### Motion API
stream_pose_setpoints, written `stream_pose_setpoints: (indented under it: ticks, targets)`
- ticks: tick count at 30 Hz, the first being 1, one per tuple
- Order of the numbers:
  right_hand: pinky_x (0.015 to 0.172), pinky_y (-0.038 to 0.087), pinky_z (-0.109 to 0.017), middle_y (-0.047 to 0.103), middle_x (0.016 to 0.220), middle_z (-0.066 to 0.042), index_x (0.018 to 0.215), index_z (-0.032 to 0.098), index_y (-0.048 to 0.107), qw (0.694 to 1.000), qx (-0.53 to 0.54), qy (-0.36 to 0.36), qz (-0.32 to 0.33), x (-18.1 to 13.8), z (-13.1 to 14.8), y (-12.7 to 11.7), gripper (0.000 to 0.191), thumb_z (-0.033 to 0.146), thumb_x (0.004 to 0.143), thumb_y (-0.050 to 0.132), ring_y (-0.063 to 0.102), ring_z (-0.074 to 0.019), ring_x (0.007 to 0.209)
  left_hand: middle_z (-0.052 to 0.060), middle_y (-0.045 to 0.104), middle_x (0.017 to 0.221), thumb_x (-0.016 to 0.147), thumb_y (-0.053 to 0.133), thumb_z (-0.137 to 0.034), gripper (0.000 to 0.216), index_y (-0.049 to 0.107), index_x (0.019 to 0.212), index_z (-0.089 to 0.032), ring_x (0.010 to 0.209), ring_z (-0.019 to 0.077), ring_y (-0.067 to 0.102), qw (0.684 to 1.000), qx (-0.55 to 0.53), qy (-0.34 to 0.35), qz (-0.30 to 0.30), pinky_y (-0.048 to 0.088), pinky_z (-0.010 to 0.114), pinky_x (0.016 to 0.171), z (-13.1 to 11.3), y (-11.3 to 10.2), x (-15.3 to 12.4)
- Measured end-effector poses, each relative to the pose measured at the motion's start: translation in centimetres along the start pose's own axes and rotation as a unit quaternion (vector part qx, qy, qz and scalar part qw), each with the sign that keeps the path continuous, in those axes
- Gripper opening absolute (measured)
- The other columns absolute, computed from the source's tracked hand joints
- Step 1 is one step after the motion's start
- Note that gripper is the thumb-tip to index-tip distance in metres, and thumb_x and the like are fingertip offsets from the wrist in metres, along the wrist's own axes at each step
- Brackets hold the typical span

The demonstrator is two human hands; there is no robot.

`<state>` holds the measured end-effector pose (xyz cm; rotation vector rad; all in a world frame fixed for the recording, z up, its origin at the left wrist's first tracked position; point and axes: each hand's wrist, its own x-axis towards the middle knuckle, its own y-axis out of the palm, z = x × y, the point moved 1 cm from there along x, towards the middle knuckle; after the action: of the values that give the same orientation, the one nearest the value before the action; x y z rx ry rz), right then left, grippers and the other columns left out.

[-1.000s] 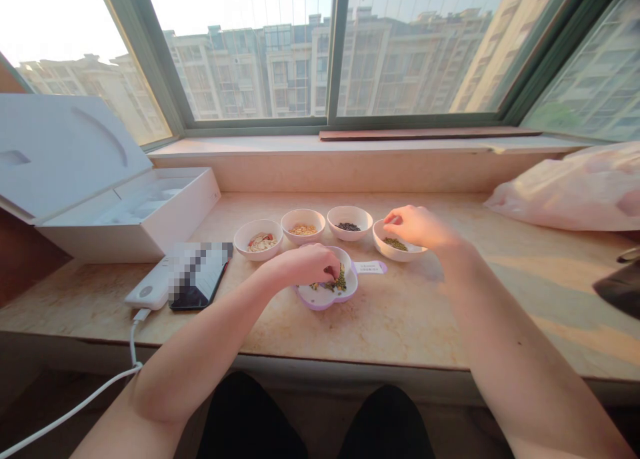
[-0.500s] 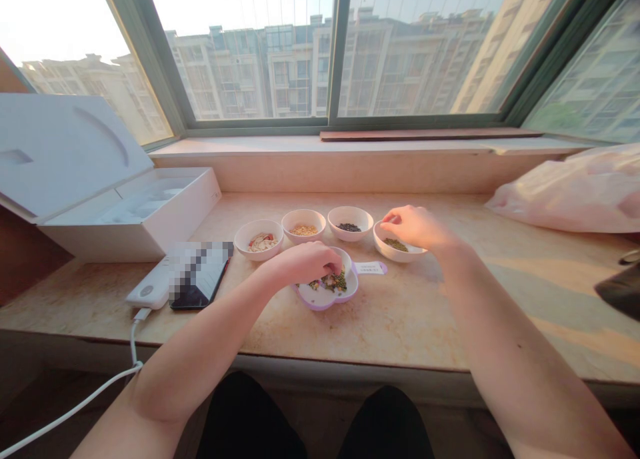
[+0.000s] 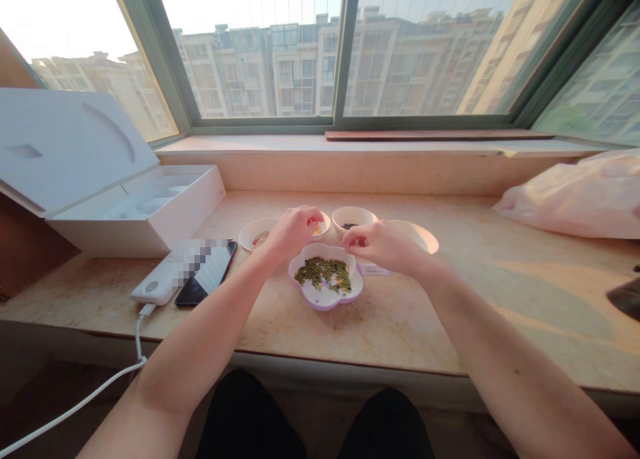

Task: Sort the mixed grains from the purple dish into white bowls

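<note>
My left hand (image 3: pixel 295 232), fingers curled together, is at the bowl of yellow grains (image 3: pixel 325 227) and hides most of it. My right hand (image 3: pixel 383 242) is pinched above the far right edge of a purple-rimmed, flower-shaped dish (image 3: pixel 327 305); its fingertips hide whatever they may hold. Green beans (image 3: pixel 323 270) mixed with a few yellow bits lie in the dish. Behind the right fingers stands a bowl of black beans (image 3: pixel 355 216). A white bowl (image 3: pixel 423 236) at the right is partly covered by my right hand. Left of these, a bowl with pale slices (image 3: pixel 257 232) is partly hidden.
An open white box (image 3: pixel 115 232) stands at the left. Before it lie a white power bank (image 3: pixel 155 282) with a cable (image 3: pixel 139 339) and a phone (image 3: pixel 207 276). A plastic bag (image 3: pixel 575 196) rests at the far right. The counter's front edge (image 3: pixel 350 360) runs near my knees.
My left hand has moved from the flower-shaped dish up to the yellow-grain bowl. My right hand has left the right-hand bowl and moved left to the dish's far edge.
</note>
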<state>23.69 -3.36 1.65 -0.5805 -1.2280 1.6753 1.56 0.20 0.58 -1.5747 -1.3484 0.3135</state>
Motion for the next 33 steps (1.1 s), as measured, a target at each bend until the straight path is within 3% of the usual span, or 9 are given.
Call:
stream_pose_setpoints:
  ticks: [4,10,15,21,33]
  targets:
    - [0.081,0.053,-0.034,0.082,0.099,-0.006,0.102,0.023,0.083,0.993,-0.016,-0.091,0.067,0.0,2.8,2.4,0.019,0.026,0.093,0.067,0.075,-0.0237,0.089,0.008,0.082,0.105,0.094,0.054,-0.015,0.028,0.08,0.103,-0.019,0.096,0.0214,0.072,0.997,0.022,-0.064,-0.044,0.054,0.032,0.095,1.5,-0.2,0.4]
    - [0.096,0.055,-0.042,0.075,0.13,-0.014,0.125,0.016,0.076,0.989,-0.067,-0.088,0.095,-0.1,4.5,4.2,0.043,0.04,0.09,0.074,0.07,-0.0346,0.118,0.008,0.081,0.101,0.093,0.056,-0.017,0.023,0.078,0.095,-0.021,0.093,0.0235,0.072,0.99,0.091,-0.107,-0.026,0.052,0.032,0.086,2.7,0.2,0.8]
    - [0.096,0.055,-0.042,0.074,0.128,-0.014,0.118,0.019,0.077,0.991,-0.078,-0.073,0.085,0.3,4.7,5.3,0.036,0.043,0.091,0.073,0.069,-0.0343,0.118,0.009,0.079,0.095,0.093,0.053,-0.017,0.024,0.077,0.09,-0.021,0.085,0.0237,0.069,0.987,0.123,-0.102,-0.004,0.048,0.032,0.078,2.7,0.2,0.8]
    - [0.097,0.052,-0.038,0.075,0.129,-0.011,0.108,0.019,0.076,0.993,-0.055,-0.08,0.07,1.2,4.5,6.3,0.018,0.027,0.098,0.064,0.069,-0.0296,0.119,0.01,0.078,0.089,0.093,0.052,-0.017,0.025,0.076,0.089,-0.019,0.079,0.0227,0.066,0.986,0.144,-0.085,0.003,0.042,0.032,0.073,2.0,0.0,0.6]
    - [0.075,0.047,-0.031,0.081,0.109,-0.007,0.096,0.02,0.079,0.985,-0.146,-0.047,0.074,2.1,4.2,6.4,0.029,0.013,0.099,0.051,0.073,-0.0251,0.102,0.011,0.077,0.087,0.094,0.052,-0.017,0.024,0.074,0.086,-0.019,0.081,0.0242,0.067,0.985,0.159,-0.072,0.002,0.039,0.034,0.073,1.4,-0.2,0.5]
